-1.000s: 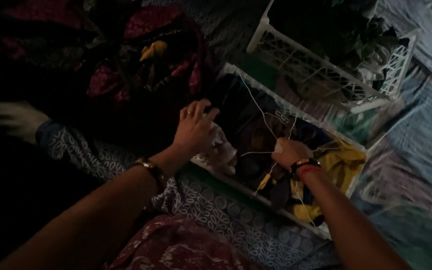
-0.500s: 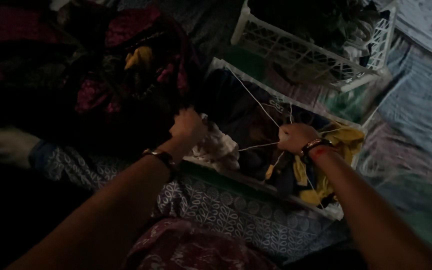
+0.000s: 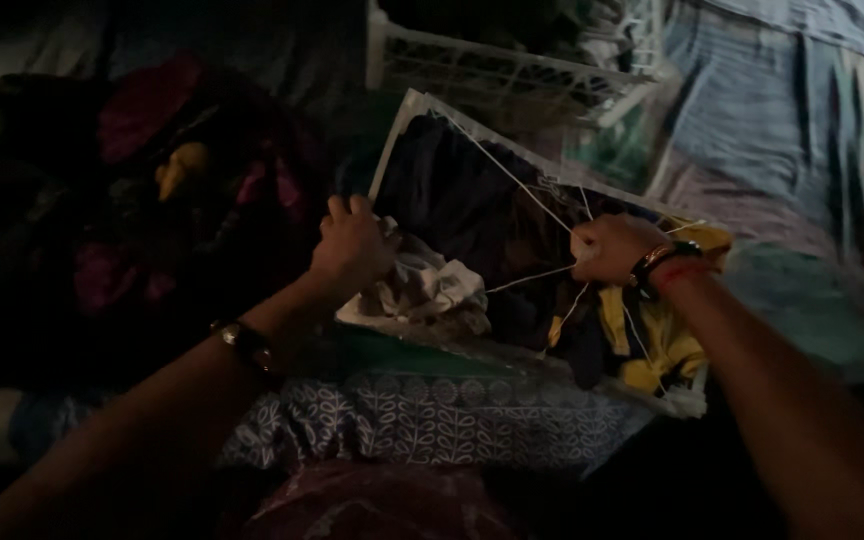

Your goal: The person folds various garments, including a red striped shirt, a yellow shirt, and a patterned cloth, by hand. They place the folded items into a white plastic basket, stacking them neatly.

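White strings (image 3: 527, 200) are gathered in the right hand (image 3: 612, 248), whose fingers are closed around them above the nearer basket (image 3: 397, 140); from that fist the strings fan out toward the basket's far-left corner and down across the yellow cloth (image 3: 652, 340). The left hand (image 3: 350, 245) is curled shut on the basket's left rim, beside a pale cloth (image 3: 432, 290). The strings lie nearer the right hand.

Dim home: bedsheets (image 3: 432, 420), laundry baskets (image 3: 512, 75)
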